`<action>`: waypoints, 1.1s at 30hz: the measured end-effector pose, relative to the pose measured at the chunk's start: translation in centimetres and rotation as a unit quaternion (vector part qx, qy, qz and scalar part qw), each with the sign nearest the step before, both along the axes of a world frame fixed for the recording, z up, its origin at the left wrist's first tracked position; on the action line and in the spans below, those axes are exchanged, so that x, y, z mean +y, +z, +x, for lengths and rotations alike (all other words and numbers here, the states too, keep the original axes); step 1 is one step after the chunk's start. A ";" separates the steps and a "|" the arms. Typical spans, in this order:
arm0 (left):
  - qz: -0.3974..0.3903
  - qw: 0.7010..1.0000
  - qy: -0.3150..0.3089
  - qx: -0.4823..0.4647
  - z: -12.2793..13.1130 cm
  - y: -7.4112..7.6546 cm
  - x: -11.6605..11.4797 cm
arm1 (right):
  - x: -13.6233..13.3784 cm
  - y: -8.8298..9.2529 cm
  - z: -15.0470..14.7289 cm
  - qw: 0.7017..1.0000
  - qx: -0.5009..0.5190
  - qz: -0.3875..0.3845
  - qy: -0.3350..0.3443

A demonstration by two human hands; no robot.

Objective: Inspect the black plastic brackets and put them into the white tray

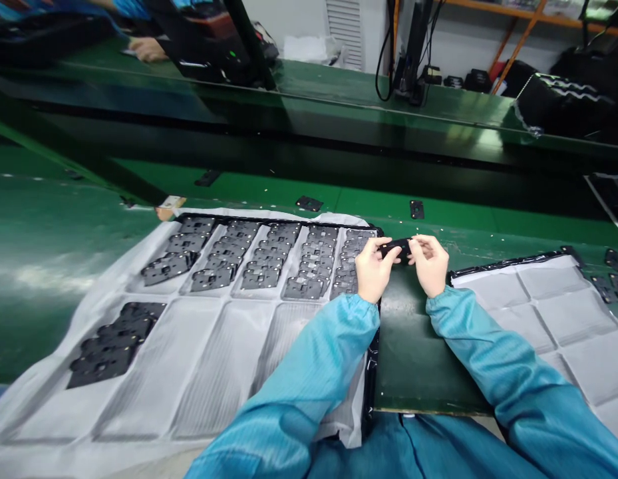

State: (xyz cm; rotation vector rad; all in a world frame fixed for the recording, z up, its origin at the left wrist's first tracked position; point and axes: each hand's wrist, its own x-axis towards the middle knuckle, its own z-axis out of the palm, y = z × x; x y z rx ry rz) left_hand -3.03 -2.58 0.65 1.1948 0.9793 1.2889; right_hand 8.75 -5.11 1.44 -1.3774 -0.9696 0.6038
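Observation:
Between my two hands, just past the right edge of the left tray, I hold a small flat black plate (397, 250). My left hand (373, 269) pinches its left end between thumb and fingers. At the other end, the fingers of my right hand (428, 265) grip it, partly hiding it. Beside my left hand lies a cloth-lined black tray (189, 332) with several compartments. Overlapping rows of similar black plates (261, 256) fill its far compartments, and another stack (116, 342) rests in the near left one.
A second lined tray (553, 299) lies to the right. Loose black plates (417, 209) are scattered along the green bench (428, 359) and the belt behind. A green post (89, 153) slants down at the left. Across the bench, a co-worker's hand (148, 49) shows.

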 end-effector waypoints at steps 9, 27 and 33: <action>0.024 0.999 0.020 0.038 -0.1 0.0 -0.2 | 0.1 -1.2 0.7 0.999 -0.006 0.018 0.030; 0.027 0.999 -0.010 0.038 0.1 0.1 -0.2 | 0.4 -0.7 1.8 0.936 -0.341 0.090 -0.011; 0.041 0.998 -0.001 0.055 -0.1 0.1 -0.1 | 0.0 -0.4 1.7 0.917 -0.379 0.122 -0.011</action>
